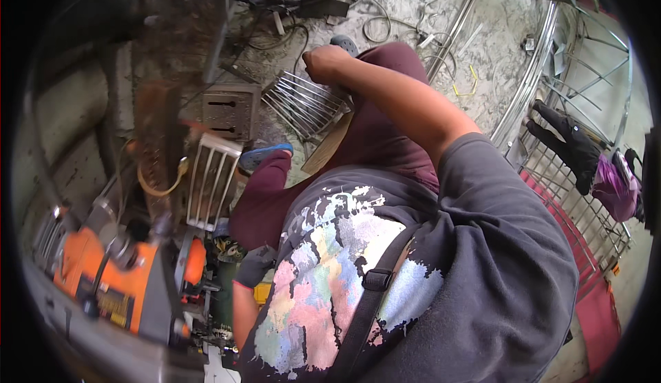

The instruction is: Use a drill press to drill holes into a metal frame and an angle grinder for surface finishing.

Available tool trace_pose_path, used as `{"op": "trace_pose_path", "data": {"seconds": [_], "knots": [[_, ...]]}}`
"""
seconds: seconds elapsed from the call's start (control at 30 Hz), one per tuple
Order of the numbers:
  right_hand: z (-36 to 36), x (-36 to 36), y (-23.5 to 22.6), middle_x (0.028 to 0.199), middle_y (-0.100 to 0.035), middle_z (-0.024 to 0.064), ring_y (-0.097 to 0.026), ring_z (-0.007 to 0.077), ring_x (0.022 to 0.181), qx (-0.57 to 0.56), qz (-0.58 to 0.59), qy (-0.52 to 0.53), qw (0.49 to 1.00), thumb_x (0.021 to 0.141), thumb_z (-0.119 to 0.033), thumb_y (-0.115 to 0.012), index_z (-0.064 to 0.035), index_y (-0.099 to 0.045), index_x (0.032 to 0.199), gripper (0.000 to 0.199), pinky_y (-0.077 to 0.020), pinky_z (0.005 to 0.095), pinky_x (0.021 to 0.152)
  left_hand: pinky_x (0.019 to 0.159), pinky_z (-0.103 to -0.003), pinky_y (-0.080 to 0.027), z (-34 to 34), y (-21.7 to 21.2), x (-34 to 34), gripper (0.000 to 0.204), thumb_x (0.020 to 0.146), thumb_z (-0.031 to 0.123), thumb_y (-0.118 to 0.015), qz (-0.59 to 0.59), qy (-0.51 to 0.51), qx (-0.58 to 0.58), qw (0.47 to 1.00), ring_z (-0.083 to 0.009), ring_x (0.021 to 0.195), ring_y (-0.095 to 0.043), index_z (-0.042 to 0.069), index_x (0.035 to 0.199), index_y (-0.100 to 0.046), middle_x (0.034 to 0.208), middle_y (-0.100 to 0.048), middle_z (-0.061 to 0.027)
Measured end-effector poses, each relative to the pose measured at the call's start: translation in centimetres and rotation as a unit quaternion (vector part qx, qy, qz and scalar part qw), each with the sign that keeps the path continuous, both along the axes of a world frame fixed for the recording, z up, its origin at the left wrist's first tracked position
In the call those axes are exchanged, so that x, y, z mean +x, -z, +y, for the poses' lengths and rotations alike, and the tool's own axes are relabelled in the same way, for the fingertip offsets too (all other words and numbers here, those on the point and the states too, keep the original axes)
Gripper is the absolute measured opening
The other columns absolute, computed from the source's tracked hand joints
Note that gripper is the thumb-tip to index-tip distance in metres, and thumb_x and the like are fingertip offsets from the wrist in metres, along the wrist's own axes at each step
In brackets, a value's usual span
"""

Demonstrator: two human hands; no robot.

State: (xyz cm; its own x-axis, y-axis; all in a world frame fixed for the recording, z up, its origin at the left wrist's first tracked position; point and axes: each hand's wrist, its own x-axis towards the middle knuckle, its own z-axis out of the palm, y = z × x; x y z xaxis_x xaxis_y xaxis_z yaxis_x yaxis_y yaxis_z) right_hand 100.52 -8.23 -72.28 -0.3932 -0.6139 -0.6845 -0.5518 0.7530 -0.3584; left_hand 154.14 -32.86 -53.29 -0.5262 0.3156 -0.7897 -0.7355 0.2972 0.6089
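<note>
My right hand (326, 65) is bare and closed, held out beyond my right knee. Its fingers curl away from view, so anything inside them is hidden. Just below it, a small grate of thin metal rods (303, 102) lies tilted on the floor beside a wooden board (329, 145). My left hand (257, 264), in a dark grey glove, hangs low beside my left thigh; its fingers are too unclear to read. Nearest to that hand is a silver barred metal frame (213, 182), standing apart from it.
An orange machine (131, 280) stands at the lower left, near a rusty upright post (157, 142). A slotted metal plate (231, 111) lies ahead. Long metal bars (506, 128) and a cable (377, 28) run over the stained floor. A purple bag (615, 187) hangs at the right.
</note>
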Motion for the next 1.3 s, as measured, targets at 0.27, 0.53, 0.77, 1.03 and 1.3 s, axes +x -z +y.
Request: {"op": "trace_pose_path", "data": {"seconds": [0.27,0.53,0.77,1.03,1.3], "knots": [[-0.4,-1.1,9.7,0.1,-0.082,0.0159,-0.081,0.0368,0.093,-0.136,0.091,-0.073,0.984,0.099,-0.016,-0.057,-0.0051,-0.077,0.111,0.026,-0.0626,0.0514,0.076,0.096,-0.036,-0.056,0.4,13.6,-6.7,0.015,0.097,0.01,-0.073,-0.147,0.015,0.111,0.983,-0.0201,0.106,-0.072,0.001,0.107,-0.079,0.112,-0.076,-0.0085],[-5.4,4.8,5.1,0.09,-0.08,0.0178,-0.08,0.038,0.085,-0.309,0.183,-0.16,0.92,0.097,-0.014,-0.059,-0.0031,-0.074,0.098,0.019,-0.0599,0.0503,0.069,0.105,-0.041,-0.054,9.3,11.6,-4.0,0.02,0.098,0.012,-0.08,-0.089,-0.273,0.157,0.945,-0.0286,0.116,-0.072,-0.004,0.109,-0.081,0.125,-0.078,-0.019],[-1.0,12.7,3.2,0.104,-0.081,0.0189,-0.079,0.0389,0.101,-0.191,0.148,-0.24,0.94,0.097,-0.015,-0.063,-0.0012,-0.068,0.121,0.028,-0.058,0.0544,0.086,0.104,-0.041,-0.055,13.7,5.1,0.8,0.016,0.096,0.009,-0.081,0.223,-0.316,0.03,0.921,-0.03,0.112,-0.073,-0.004,0.104,-0.082,0.118,-0.08,-0.0178],[-1.1,15.1,-4.5,0.101,-0.077,0.0278,-0.074,0.0479,0.104,-0.273,0.242,-0.226,0.903,0.096,-0.02,-0.074,-0.0005,-0.069,0.118,0.03,-0.056,0.0566,0.095,0.092,-0.029,-0.058,4.4,3.3,-3.0,0.03,0.102,0.017,-0.076,0.503,-0.529,-0.111,0.675,-0.0161,0.099,-0.074,-0.007,0.12,-0.076,0.11,-0.079,-0.0091],[-9.7,19.7,-17.4,0.106,-0.074,0.0227,-0.073,0.0441,0.097,-0.493,0.205,-0.25,0.808,0.093,-0.018,-0.078,0.0027,-0.068,0.119,0.034,-0.0572,0.0539,0.089,0.077,-0.026,-0.058,-5.7,7.9,-11.6,0.024,0.101,0.02,-0.08,0.452,-0.645,-0.242,0.567,-0.0116,0.083,-0.072,-0.001,0.111,-0.08,0.099,-0.08,-0.0061]]}}
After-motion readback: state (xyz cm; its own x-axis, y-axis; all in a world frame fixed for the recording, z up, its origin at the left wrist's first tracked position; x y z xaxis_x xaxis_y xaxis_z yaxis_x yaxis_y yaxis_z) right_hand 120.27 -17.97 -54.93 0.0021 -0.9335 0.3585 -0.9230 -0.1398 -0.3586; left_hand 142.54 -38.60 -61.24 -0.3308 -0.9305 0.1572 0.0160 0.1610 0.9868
